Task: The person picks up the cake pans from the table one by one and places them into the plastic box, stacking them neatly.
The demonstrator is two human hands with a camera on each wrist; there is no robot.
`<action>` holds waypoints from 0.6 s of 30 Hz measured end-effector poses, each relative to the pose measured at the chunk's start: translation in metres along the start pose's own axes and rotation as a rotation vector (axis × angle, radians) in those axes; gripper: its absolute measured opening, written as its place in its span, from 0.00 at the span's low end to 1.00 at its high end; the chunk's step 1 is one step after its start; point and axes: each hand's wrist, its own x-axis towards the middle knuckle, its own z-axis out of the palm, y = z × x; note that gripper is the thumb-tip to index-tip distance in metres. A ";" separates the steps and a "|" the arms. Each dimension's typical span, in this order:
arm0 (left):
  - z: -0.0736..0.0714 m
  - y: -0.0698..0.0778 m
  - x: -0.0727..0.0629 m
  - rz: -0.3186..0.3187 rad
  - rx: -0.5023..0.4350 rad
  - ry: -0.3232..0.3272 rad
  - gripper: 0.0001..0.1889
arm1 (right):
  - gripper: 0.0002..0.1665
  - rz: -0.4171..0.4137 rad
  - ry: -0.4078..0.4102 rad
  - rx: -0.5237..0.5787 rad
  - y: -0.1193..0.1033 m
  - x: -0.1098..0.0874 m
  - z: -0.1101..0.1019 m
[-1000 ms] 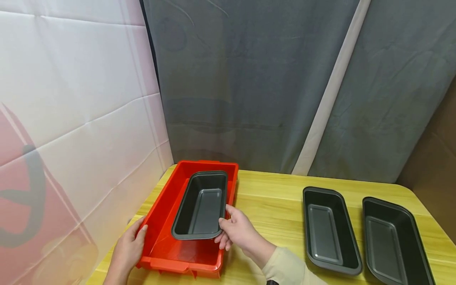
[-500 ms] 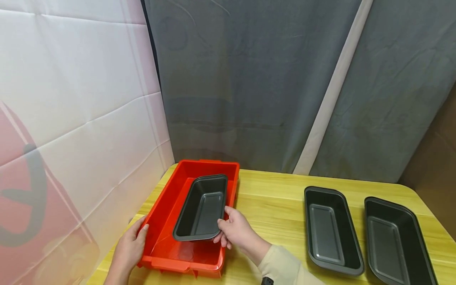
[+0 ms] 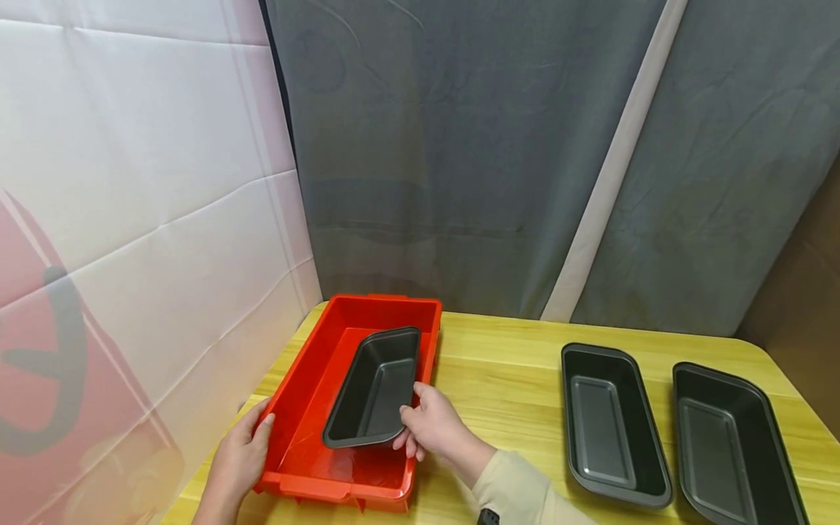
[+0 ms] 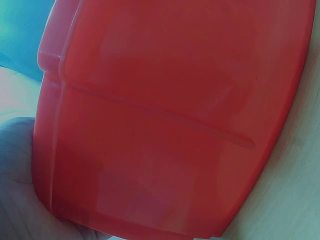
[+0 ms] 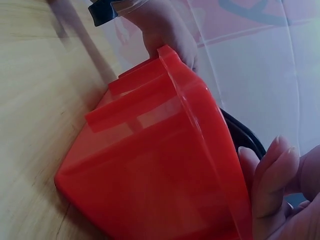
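A dark grey loaf pan (image 3: pixel 370 394) is tilted inside the red plastic bin (image 3: pixel 315 487) in the head view. My right hand (image 3: pixel 438 423) pinches its near right rim, thumb on top and other fingers below, over the bin's right wall. At the bin's near left corner, my left hand (image 3: pixel 232 461) grips the rim. The left wrist view shows the bin's outer wall (image 4: pixel 165 120) with part of the left hand (image 4: pixel 15 180) at its edge. In the right wrist view, a dark strip of the pan's rim (image 5: pixel 243 134) shows behind the bin. The pan's underside is hidden.
Two more dark loaf pans, one nearer the middle (image 3: pixel 613 423) and one farther right (image 3: pixel 731 441), stand on the wooden table (image 3: pixel 499 364). A grey curtain (image 3: pixel 459 160) hangs behind, and a white printed sheet (image 3: pixel 164 182) borders the left.
The held loaf pan has come down slightly into the bin and tilted more, its far end dropping. My right hand has shifted a little left; my left hand has stayed on the bin.
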 end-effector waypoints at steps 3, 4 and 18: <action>0.000 0.000 0.000 0.000 -0.003 0.001 0.27 | 0.36 0.006 0.010 -0.038 -0.001 0.000 0.002; 0.000 0.000 0.000 0.000 -0.003 0.002 0.27 | 0.36 0.007 0.012 -0.051 -0.001 0.000 0.003; 0.000 0.000 0.000 0.002 -0.004 -0.001 0.27 | 0.38 0.043 0.009 -0.277 -0.009 0.002 0.007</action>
